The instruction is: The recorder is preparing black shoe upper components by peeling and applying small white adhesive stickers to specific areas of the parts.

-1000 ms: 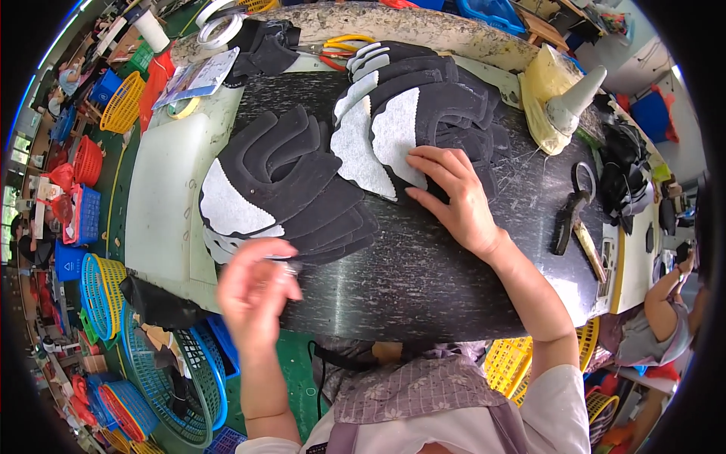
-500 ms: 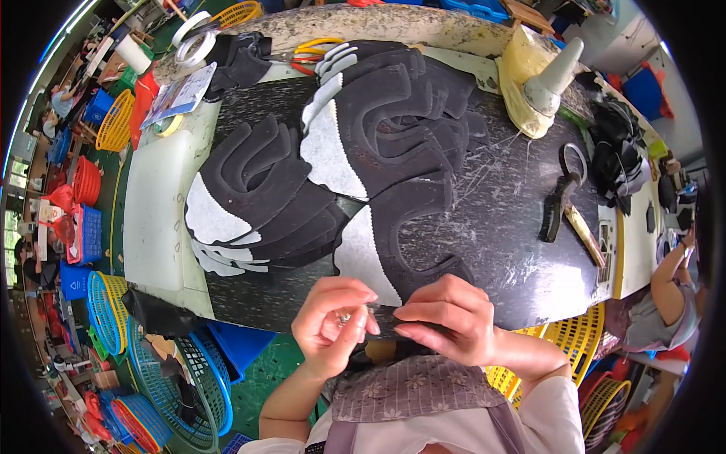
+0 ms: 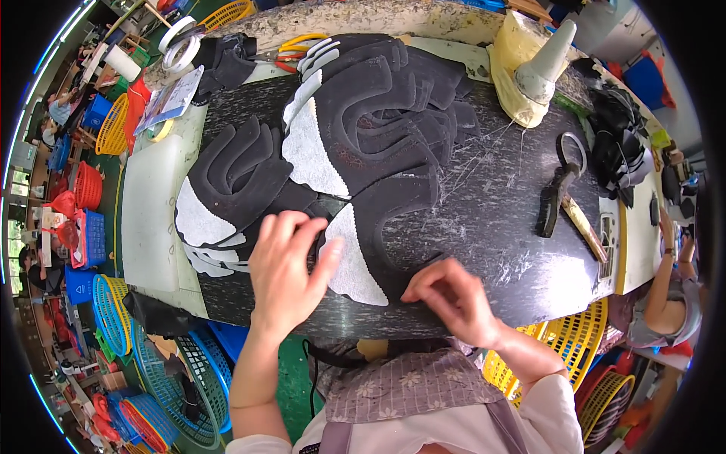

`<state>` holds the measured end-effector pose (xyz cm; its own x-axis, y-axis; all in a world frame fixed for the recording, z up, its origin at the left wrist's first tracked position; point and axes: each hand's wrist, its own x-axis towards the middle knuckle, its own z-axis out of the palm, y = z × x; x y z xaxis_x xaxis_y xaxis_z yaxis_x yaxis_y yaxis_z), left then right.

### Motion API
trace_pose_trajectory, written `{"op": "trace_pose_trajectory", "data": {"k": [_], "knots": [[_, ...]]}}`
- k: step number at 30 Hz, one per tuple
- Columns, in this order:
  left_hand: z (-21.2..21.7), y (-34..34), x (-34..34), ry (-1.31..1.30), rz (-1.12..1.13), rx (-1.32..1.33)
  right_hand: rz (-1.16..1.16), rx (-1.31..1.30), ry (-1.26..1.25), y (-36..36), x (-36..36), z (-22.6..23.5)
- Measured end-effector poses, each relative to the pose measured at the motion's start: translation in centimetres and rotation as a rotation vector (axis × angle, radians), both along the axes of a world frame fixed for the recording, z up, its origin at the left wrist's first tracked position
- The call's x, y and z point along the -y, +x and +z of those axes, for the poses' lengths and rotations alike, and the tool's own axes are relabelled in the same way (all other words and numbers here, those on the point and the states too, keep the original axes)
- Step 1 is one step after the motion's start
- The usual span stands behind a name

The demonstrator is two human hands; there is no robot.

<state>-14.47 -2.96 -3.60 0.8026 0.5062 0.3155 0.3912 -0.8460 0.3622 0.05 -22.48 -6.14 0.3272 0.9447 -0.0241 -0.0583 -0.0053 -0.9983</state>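
Note:
A curved black shoe-upper piece (image 3: 370, 233) with a zigzag-edged white backing patch (image 3: 358, 275) lies at the table's near edge. My left hand (image 3: 290, 265) is open beside it, fingers spread and thumb over the white patch. My right hand (image 3: 456, 300) is curled closed at the near end of the same piece; the fingertips touch or hover by its edge, and what they hold is hidden. A fanned stack of similar pieces (image 3: 246, 178) lies to the left, partly behind my left hand. Farther back is a larger overlapping pile (image 3: 359, 98).
On the right lie a wooden-handled hammer (image 3: 578, 223) and a metal ring (image 3: 573, 155). A grey cone on a yellow wrapped base (image 3: 541, 72) stands at the back right. A white board (image 3: 155, 212) lies left. Yellow baskets (image 3: 563, 344) stand below the right edge.
My left hand has moved away from the right one, forward and left, and its pinched fingers have spread. My right hand's fingers have curled in near the piece. The view has shifted slightly.

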Motion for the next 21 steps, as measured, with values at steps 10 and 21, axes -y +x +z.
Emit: {"op": "trace_pose_trajectory", "data": {"k": [10,21], "knots": [[-1.6,-2.0,3.9,-1.289,-0.097,0.144,-0.008,0.129,-0.047,-0.2,-0.2,-0.5],[-2.9,-2.6,8.0,-1.788,0.201,0.536,-0.031,-0.217,-0.073,1.0,0.6,1.5]]}}
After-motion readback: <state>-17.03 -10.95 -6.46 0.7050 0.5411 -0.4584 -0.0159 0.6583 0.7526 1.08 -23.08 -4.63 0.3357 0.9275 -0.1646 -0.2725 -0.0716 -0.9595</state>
